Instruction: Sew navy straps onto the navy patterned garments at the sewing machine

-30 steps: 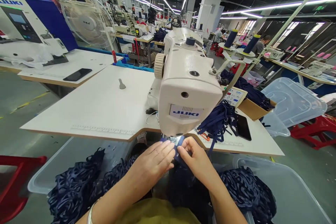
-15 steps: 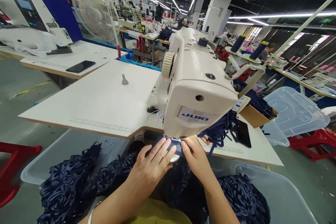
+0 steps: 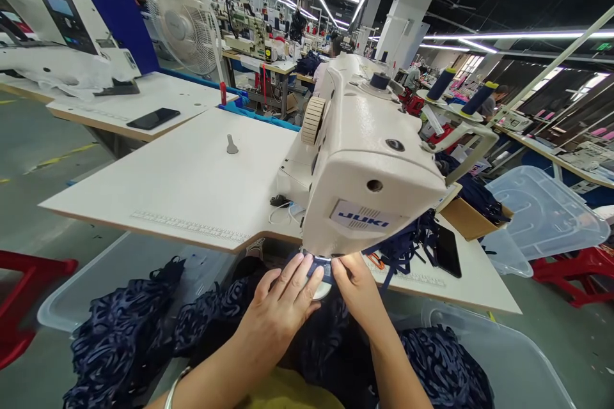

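A short navy fabric strip (image 3: 320,263) lies under the head of the white JUKI sewing machine (image 3: 369,160), over the rounded white end of its lower arm (image 3: 322,291). My left hand (image 3: 283,297) holds the strip from the left, with the fingers pressed on top and the thumb lower down at the arm's end. On the right side, my right hand (image 3: 354,281) pinches the strip between thumb and forefinger, close to the lit needle area. The machine head and my fingers hide the needle and part of the strip.
Orange-handled snips (image 3: 376,261), a heap of navy straps (image 3: 407,239) and a phone (image 3: 448,250) lie to the right. A flat metal piece (image 3: 231,144) rests on the white table (image 3: 192,172). Clear bins (image 3: 508,345) with navy straps stand below. A second machine (image 3: 62,19) stands left.
The view has shifted slightly, so the machine and table sit a little further right and lower. Both hands keep nearly the same hold on the strip.
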A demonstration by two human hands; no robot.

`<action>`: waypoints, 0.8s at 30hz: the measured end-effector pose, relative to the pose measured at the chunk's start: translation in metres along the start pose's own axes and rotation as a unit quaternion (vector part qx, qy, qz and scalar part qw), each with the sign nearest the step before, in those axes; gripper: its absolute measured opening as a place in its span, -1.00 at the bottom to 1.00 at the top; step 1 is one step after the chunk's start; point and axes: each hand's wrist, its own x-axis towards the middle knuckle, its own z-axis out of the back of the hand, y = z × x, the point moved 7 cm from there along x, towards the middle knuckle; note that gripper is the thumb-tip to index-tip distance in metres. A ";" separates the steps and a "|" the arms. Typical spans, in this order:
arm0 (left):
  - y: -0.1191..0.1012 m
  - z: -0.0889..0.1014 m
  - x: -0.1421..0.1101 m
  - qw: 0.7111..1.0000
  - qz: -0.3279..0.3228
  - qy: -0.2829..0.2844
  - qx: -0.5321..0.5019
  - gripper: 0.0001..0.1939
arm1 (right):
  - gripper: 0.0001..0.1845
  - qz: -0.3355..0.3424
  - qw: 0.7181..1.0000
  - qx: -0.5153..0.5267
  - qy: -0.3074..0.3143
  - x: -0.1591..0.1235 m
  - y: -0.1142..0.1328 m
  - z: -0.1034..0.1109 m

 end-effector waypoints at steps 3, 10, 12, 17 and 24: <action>0.000 0.001 0.001 1.000 0.000 -0.005 -0.004 -0.65 | -0.74 0.003 1.000 -0.001 -0.001 0.000 0.001 0.001; -0.001 0.004 0.002 1.000 0.000 -0.023 0.004 -0.67 | -0.73 -0.005 1.000 0.002 0.001 -0.001 0.004 0.000; -0.001 0.004 0.002 1.000 0.006 -0.018 0.002 -0.67 | -0.73 -0.005 1.000 0.002 -0.003 -0.001 0.005 0.000; -0.001 0.005 0.000 1.000 0.022 -0.017 0.003 -0.65 | -0.77 0.016 1.000 0.013 -0.011 -0.002 0.007 -0.004; 0.003 0.007 -0.002 0.999 0.038 -0.017 0.003 -0.63 | -0.78 -0.050 0.995 0.080 -0.026 -0.015 -0.020 -0.011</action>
